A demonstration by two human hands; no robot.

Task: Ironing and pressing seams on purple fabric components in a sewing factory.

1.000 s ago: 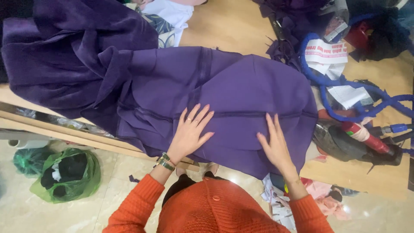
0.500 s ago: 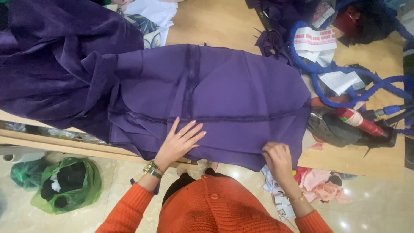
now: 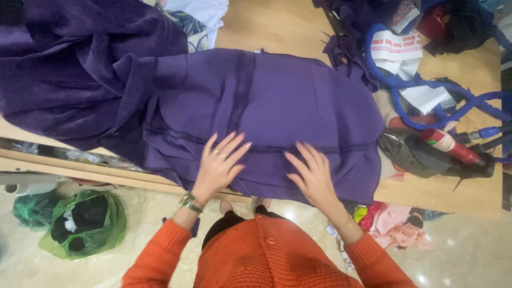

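A large purple garment (image 3: 266, 106) lies spread over the wooden table (image 3: 469, 192), with seams running across it and more purple fabric bunched at the left (image 3: 69, 69). My left hand (image 3: 220, 165) rests flat on the cloth near its front edge, fingers spread. My right hand (image 3: 313, 173) lies flat on the same cloth a little to the right, fingers apart too. Neither hand grips anything. I wear orange sleeves and a watch on the left wrist.
A steam iron with a red handle (image 3: 432, 152) sits at the right beside a coiled blue hose (image 3: 426, 88) and white papers (image 3: 397, 48). On the floor are a green plastic bag (image 3: 85, 221) and pink fabric scraps (image 3: 397, 224). White patterned cloth (image 3: 200, 21) lies at the back.
My right hand has come up from the cloth's hanging front edge and now lies flat and spread on it. My left hand has shifted slightly across the fabric.
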